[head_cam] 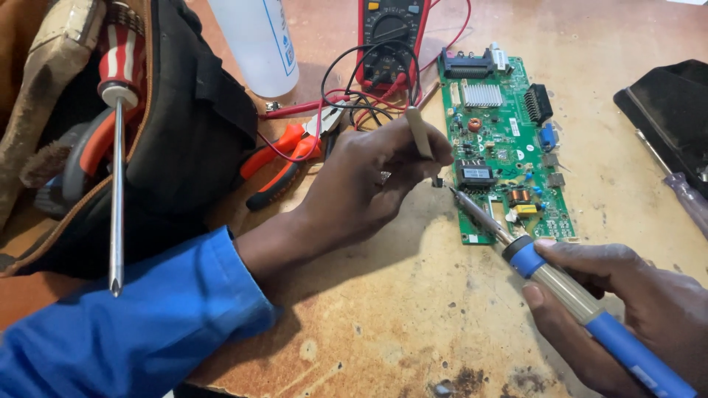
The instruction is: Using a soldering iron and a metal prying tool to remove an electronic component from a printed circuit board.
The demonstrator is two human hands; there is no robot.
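Two hands over a green board (509, 140) on a worn wooden bench (413, 324). Right hand (627, 309), at 4 o'clock, fingers clamped round a blue-handled iron (568, 291); its tip points to 10 o'clock, meeting the board's left edge. Left hand (369, 184) pinches a pale stick (420, 133) upright and a small dark part (437, 181), just beside the tip. Pliers (284, 162) and multimeter (391, 33) lie at 11 o'clock, screwdriver (116, 169) at 9.
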